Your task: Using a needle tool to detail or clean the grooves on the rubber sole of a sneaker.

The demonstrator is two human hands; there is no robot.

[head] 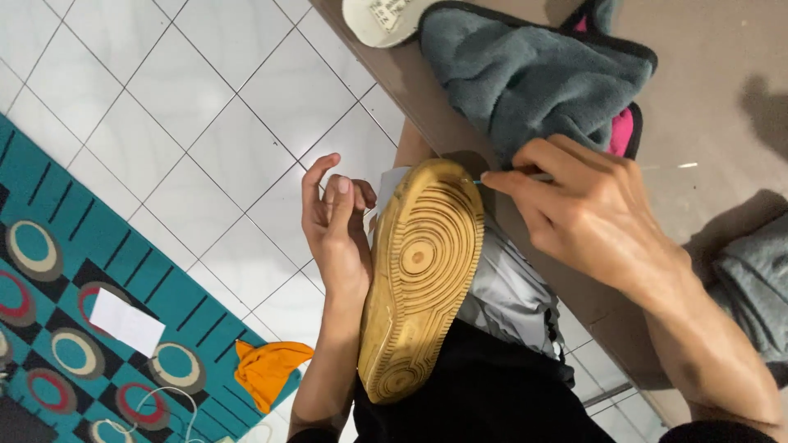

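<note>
A shoe with a worn yellow-tan rubber sole is turned sole-up over my lap. My left hand supports the shoe from its left side, fingers partly curled against the upper. My right hand pinches a thin pointed tool, its tip touching the sole's edge near the toe. The tool's body is mostly hidden in my fingers.
A brown table holds a grey fleece cloth over something pink, a pale insole and another grey cloth. White floor tiles, a teal patterned rug, a white paper and an orange cloth lie left.
</note>
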